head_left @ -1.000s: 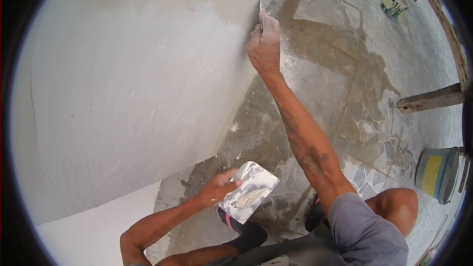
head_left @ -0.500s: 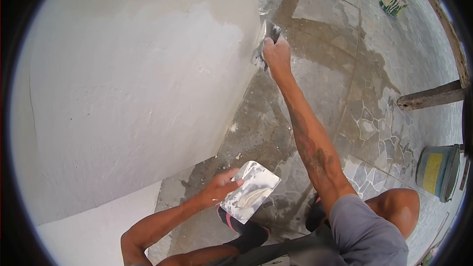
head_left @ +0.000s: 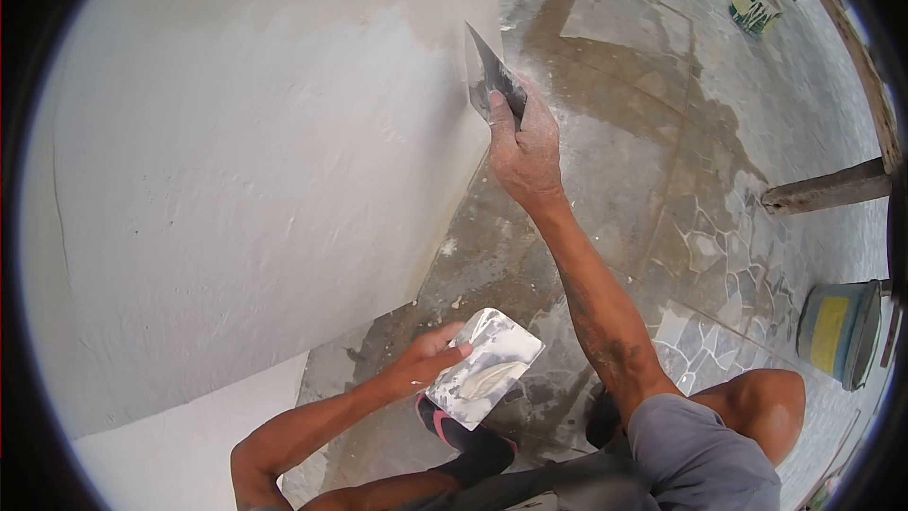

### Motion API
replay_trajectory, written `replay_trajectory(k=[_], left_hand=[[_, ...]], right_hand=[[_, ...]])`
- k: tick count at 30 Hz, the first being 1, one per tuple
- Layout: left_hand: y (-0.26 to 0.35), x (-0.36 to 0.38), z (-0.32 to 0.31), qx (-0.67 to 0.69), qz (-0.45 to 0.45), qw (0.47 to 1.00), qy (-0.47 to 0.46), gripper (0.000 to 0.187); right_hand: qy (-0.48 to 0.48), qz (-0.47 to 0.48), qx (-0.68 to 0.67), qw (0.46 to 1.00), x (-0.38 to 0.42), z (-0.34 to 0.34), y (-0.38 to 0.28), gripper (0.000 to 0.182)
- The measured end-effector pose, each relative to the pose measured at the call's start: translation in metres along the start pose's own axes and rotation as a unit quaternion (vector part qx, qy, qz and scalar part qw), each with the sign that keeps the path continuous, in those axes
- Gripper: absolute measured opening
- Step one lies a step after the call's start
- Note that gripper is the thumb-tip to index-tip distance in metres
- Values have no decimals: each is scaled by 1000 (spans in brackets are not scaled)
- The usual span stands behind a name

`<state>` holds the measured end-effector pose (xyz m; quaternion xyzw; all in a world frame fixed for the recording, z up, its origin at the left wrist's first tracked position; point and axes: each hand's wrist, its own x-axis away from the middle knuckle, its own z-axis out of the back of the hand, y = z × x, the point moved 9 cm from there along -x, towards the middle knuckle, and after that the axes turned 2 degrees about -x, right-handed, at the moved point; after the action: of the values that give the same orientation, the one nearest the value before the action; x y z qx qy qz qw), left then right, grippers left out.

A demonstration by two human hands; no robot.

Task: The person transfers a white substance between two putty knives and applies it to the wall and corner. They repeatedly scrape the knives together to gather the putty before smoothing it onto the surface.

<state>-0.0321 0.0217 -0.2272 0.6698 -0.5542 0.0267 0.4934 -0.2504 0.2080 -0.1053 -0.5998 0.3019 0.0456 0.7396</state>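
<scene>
My right hand (head_left: 526, 144) is closed around a putty knife (head_left: 497, 81), thumb along its dark body. The thin blade is angled up and left, at the right edge of the white wall (head_left: 255, 180). Lower down, my left hand (head_left: 427, 360) grips a flat rectangular plate (head_left: 506, 345) by its left side, thumb on top. White smears cover that plate, and a thick streak of creamy putty (head_left: 494, 379) lies across it. The wall has a smooth pale coat with small pits and faint ridges; its upper part looks more beige.
Below the wall runs a grey floor (head_left: 530, 237) with wet patches and white specks, stone-patterned toward the right. A grey bucket with a yellow label (head_left: 832, 329) stands at the right, under a wooden beam (head_left: 828, 185). Farther back is a small painted pail (head_left: 755, 7).
My right hand has come down and nearer, turning the putty knife so its blade points up and left. My left hand and the plate have barely moved.
</scene>
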Motion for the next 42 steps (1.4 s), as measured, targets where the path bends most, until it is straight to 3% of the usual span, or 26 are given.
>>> replay_trajectory(k=[1, 4, 8, 15, 27, 30, 34, 36, 39, 42], left_hand=[[0, 1, 1, 4, 1, 1000, 2, 46], [2, 1, -1, 2, 4, 1000, 6, 46], [-3, 0, 1, 8, 10, 1000, -2, 45], [-4, 0, 1, 20, 10, 1000, -1, 45], [-9, -1, 3, 7, 27, 1000, -4, 44], [-8, -3, 0, 23, 28, 999, -15, 44], [-10, -6, 3, -1, 24, 1000, -14, 45], [-14, -9, 7, -16, 13, 1000, -11, 45], [-7, -6, 1, 6, 16, 1000, -13, 45], [-14, -5, 7, 14, 43, 999, 18, 44]], right_hand=[[-4, -81, -7, 997, -7, 6, 5, 32], [71, -1, 77, 994, -38, 25, 33, 31], [43, 79, 92, 992, -64, 18, 33, 35], [-1, 96, 130, 987, -60, -2, 31, 49], [-53, 33, 131, 989, 25, -39, 18, 72], [-80, 65, 137, 985, 48, -46, 4, 74], [-162, 113, 91, 976, 54, -38, -4, 60], [-54, -68, 69, 994, 37, -13, 35, 45], [25, -303, 69, 950, 21, 12, 123, 25], [6, -315, 47, 948, 1, 15, 158, 23]])
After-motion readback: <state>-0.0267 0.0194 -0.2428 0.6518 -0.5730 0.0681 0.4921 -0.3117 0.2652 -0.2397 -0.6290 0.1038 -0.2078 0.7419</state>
